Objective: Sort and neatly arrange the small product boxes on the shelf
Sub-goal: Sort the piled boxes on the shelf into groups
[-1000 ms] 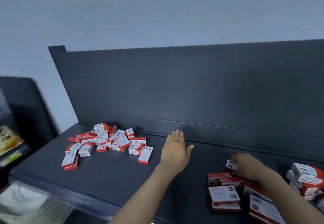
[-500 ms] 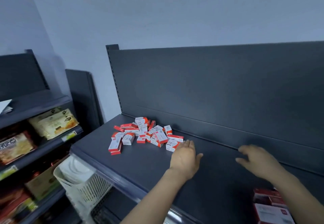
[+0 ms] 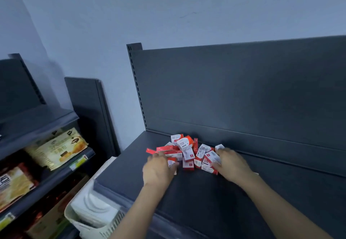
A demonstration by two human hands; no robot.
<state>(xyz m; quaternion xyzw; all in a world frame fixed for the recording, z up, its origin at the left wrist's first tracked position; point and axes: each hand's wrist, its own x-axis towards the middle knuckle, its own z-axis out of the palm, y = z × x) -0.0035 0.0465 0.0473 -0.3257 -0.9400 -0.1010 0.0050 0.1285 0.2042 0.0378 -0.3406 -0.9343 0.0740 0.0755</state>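
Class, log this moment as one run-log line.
left hand: on pile's left | right hand: on pile's right | boxes: heaped, unsorted

A heap of small red-and-white boxes (image 3: 189, 153) is carried by the dark grey shelf (image 3: 206, 197), piled near its back panel.

Dim bluish light, soft shadows, motion blur on both hands, wide-angle bending at edges

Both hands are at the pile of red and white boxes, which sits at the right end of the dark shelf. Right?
Not quite: the head view shows the pile of red and white boxes near the left end of the dark shelf. Left hand and right hand are both at it.
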